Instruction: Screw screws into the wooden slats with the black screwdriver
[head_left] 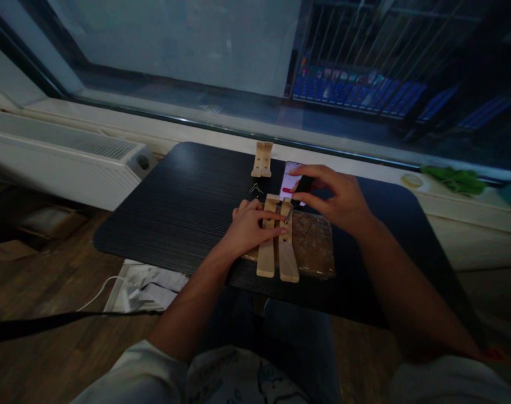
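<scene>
Two pale wooden pieces with holes, a left one (266,261) and a right one (288,264), lie side by side over a brown slab wrapped in clear plastic (314,244). My left hand (250,227) reaches across the left piece, its thumb and index finger closed on the right piece near a hole. With my right hand (337,196) I grip the black handle of a screwdriver (304,186) between thumb and fingers. Its thin metal end points down at the right piece, by my left fingertips. Whether a screw sits there is too small to tell.
On the dark table (175,207) are two more wooden pieces (262,159), small metal hardware (256,189) and a lit phone (289,178). A window sill behind carries green leaves (455,179) and a lemon-like yellow thing (411,180). A radiator (70,154) stands left.
</scene>
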Demonstrator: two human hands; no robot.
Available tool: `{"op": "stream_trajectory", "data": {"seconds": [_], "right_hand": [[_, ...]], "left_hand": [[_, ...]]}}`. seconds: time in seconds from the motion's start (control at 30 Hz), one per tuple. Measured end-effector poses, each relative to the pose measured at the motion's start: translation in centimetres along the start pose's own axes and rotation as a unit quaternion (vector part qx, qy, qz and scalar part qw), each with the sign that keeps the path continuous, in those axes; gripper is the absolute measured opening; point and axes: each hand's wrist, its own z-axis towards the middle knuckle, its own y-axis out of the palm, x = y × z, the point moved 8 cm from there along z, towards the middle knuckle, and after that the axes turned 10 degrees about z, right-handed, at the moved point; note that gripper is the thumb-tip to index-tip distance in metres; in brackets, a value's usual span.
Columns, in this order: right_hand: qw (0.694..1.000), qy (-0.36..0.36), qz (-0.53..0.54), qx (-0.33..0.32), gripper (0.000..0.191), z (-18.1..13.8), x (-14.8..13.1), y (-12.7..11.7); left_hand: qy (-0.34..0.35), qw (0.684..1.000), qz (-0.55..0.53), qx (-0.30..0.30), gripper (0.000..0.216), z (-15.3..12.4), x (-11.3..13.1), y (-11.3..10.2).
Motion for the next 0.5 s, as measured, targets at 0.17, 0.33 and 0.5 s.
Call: {"op": "stream_trajectory", "data": {"seconds": [0.17,0.33,0.5], "right_hand": [[0.998,-0.034,0.034,-0.050,0.039,0.0,-1.0,-0.1],[0.996,-0.024,0.066,-0.060,0.038,0.0,-1.1,-0.4],[0.998,-0.011,0.041,-0.042,0.037,0.1,-0.7,-0.7]], "left_hand": [[0.004,1.000,0.000,0.002,0.032,0.0,0.1,0.0],[0.006,1.000,0.001,0.004,0.032,0.0,0.0,0.1],[0.010,1.000,0.000,0.010,0.032,0.1,-0.1,0.0]]}}
